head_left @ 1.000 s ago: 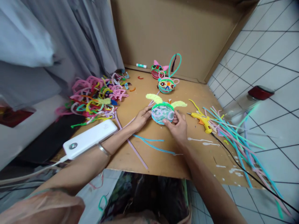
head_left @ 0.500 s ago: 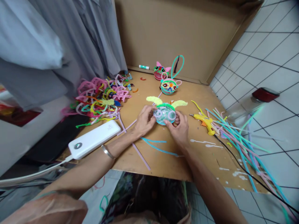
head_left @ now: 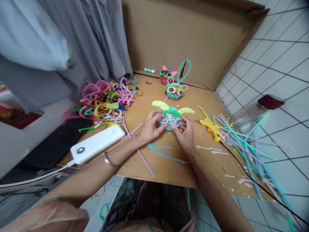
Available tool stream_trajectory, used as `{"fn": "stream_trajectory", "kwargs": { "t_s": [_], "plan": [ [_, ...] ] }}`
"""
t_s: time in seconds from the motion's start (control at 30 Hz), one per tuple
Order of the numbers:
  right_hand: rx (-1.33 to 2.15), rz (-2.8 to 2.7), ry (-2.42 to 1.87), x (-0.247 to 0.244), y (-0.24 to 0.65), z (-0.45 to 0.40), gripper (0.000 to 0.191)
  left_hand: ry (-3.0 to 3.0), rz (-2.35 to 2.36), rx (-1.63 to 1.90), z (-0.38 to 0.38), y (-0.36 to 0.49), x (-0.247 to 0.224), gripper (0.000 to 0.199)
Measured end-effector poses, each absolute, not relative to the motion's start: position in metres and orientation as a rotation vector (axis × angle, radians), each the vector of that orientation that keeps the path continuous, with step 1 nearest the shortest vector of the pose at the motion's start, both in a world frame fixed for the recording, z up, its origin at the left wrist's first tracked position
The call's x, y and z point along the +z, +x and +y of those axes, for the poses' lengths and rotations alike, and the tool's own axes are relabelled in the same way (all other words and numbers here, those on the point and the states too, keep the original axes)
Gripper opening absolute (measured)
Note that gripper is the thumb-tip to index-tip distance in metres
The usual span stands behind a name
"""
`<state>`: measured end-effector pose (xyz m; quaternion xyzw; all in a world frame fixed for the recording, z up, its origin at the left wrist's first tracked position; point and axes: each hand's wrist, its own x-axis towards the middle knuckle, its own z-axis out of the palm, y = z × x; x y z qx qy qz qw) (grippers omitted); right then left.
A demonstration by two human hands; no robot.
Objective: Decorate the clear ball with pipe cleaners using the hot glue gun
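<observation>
Head view: your left hand (head_left: 151, 128) and right hand (head_left: 187, 132) hold the toy (head_left: 170, 118) between them at frame centre, each curled against one side, thumbs (head_left: 176, 130) near its lower edge. Yellow ears (head_left: 187, 110) stick out from its top. Glue gun (head_left: 210, 127) right of centre. Pipe-cleaner pile (head_left: 101, 95) left of centre, above the white power bank (head_left: 98, 144).

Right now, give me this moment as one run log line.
Left hand: holding round craft, left side | Right hand: holding round craft, right side | Glue gun: on table, right

There are three round crafts (head_left: 170, 118) and one glue gun (head_left: 213, 126).
</observation>
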<state>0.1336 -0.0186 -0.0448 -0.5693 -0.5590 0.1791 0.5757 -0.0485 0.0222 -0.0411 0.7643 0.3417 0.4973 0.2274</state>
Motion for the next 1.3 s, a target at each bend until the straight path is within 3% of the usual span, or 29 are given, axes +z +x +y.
{"fn": "stream_trajectory", "kwargs": {
  "t_s": [0.43, 0.83, 0.93, 1.03, 1.17, 1.3],
  "plan": [
    [0.564, -1.229, -1.295, -0.044, 0.137, -0.017, 0.047, 2.037, 0.925, 1.389, 0.021, -0.049, -0.036, 0.022],
    [0.471, -1.261, -1.359, -0.05, 0.137, -0.011, 0.052, 2.074, 0.921, 1.47, 0.025, -0.046, -0.041, 0.024],
    [0.535, -1.21, -1.357, -0.046, 0.132, -0.012, 0.061, 1.99, 0.934, 1.438, 0.023, -0.044, -0.038, 0.035],
    [0.552, -1.161, -1.359, -0.043, 0.127, -0.014, 0.071, 1.879, 0.883, 1.409, 0.022, -0.042, -0.037, 0.033],
    [0.547, -1.108, -1.368, -0.04, 0.125, -0.014, 0.07, 1.673, 0.862, 1.392, 0.026, -0.039, -0.042, 0.018],
    [0.611, -1.107, -1.352, -0.038, 0.129, -0.014, 0.069, 1.385, 0.864, 1.333, 0.039, -0.039, -0.049, 0.028]
  ]
}}
